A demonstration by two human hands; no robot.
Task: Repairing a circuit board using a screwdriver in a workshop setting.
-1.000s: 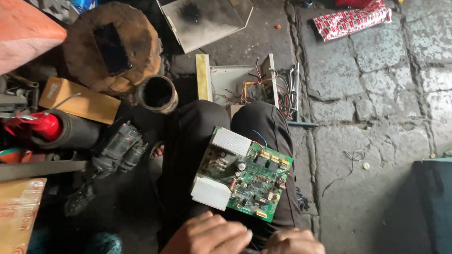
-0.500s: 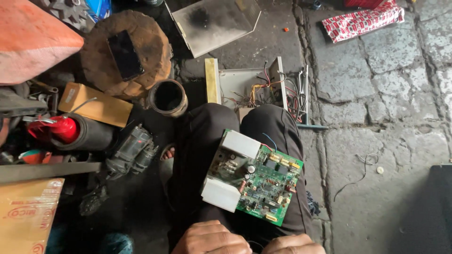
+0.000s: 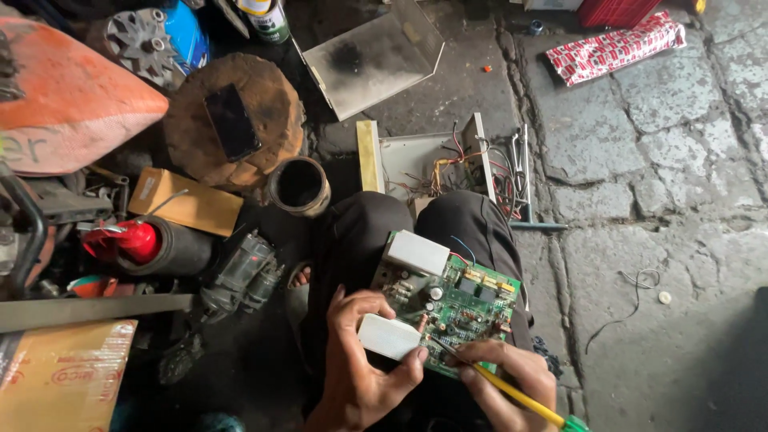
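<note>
I sit on the floor of rough grey stones, and the green circuit board lies across my lap, on my dark trousers. My left hand holds the board at its near edge: the thumb presses on the white block at the near corner and the other fingers curl over the left side of the board, so this hand is closed on it. A second white block sits at the far corner of the board. My right hand pinches a thin yellow tool with a green end, like a pen; its point touches the board near the middle of the near edge, but I cannot tell exactly which part it touches, because it is too small. Just beyond my knees an open metal case with loose coloured wires lies on the floor. To the left of my legs there are a short black pipe piece, a round wooden block with a dark phone on top, a flat brown box and a red canister. Far to the right, well apart from me, a red and white packet lies on the stones.
</note>
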